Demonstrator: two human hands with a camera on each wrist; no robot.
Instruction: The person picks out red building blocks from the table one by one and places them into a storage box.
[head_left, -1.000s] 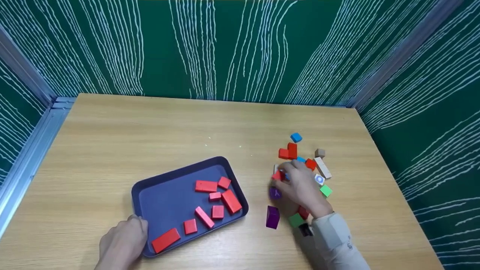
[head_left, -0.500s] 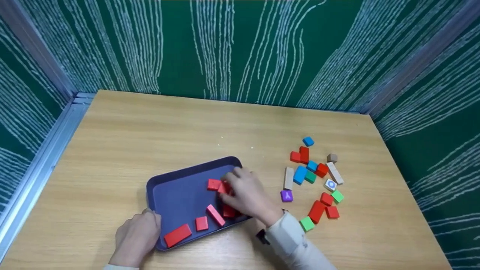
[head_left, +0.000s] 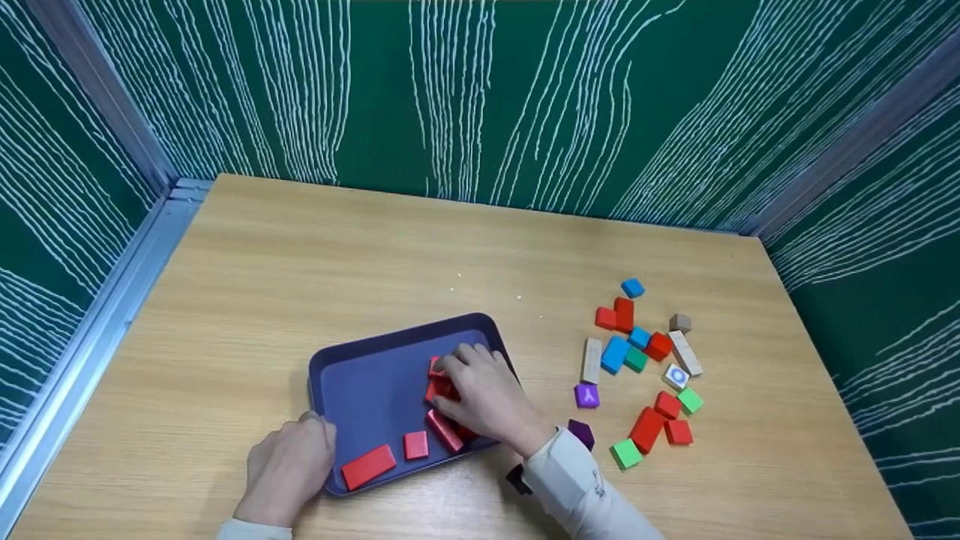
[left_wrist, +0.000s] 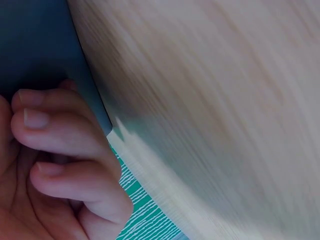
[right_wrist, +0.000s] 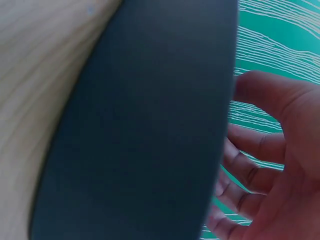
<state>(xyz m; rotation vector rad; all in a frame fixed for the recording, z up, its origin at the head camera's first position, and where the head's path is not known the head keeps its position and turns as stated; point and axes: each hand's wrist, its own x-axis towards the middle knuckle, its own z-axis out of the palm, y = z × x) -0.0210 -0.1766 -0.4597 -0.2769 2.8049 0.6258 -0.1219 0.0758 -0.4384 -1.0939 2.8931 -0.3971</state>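
Desk [head_left: 337, 255]: left grip [head_left: 291, 461] is curling onto left edge of tray [head_left: 375, 390]; I'm likely placing red blocks [head_left: 368, 466], right grip [head_left: 484, 394] half-curled, hold unclear, needing release next.

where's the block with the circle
In the head view, the white block lies right of the tray, beside a long pale block and a light green block.

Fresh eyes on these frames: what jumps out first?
Probably the green wall streaked with white lines, filling the head view's background behind the table. Next, the dark blue tray near the front, with red blocks inside, the left hand at its left end and the right hand over its right part. Then the mixed-colour blocks scattered on the table to the tray's right.
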